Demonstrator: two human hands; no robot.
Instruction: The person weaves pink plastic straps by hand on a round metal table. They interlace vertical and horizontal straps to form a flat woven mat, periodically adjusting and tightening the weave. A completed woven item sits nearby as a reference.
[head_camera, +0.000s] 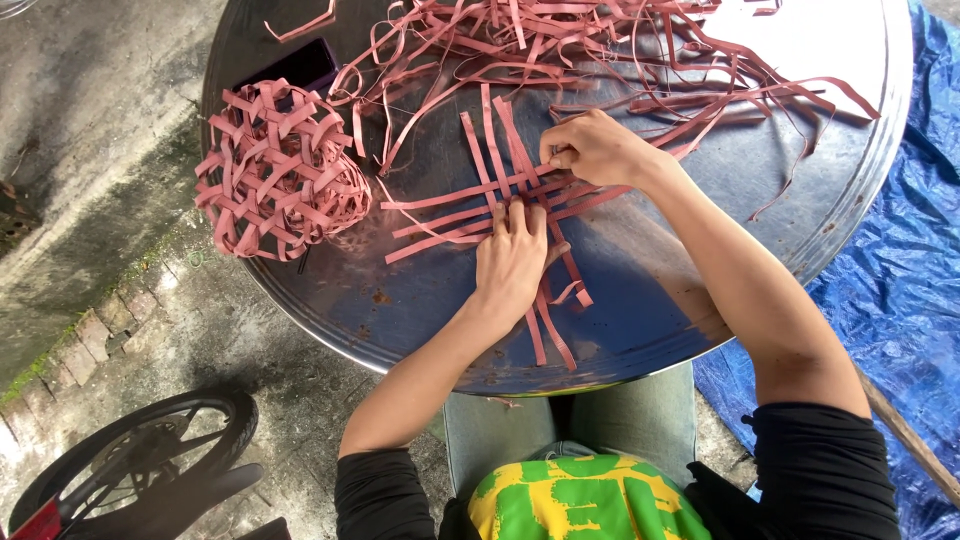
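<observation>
- Pink flat strips (500, 190), crossed into a partial weave, lie near the middle of the round metal table (640, 330).
- Left hand (510, 262) rests palm-down on the weave, fingers extended and pressing the crossing strips flat.
- Right hand (590, 150) sits at the weave's upper right edge, fingers curled and apparently pinching one strip; the exact grip is partly hidden.
- Finished openwork woven ball (280, 172), same pink, stands at the table's left edge, well apart from both hands.
- Loose strip pile (600, 50) covers the far side.
- Blue tarpaulin (900, 280) lies right of the table.
</observation>
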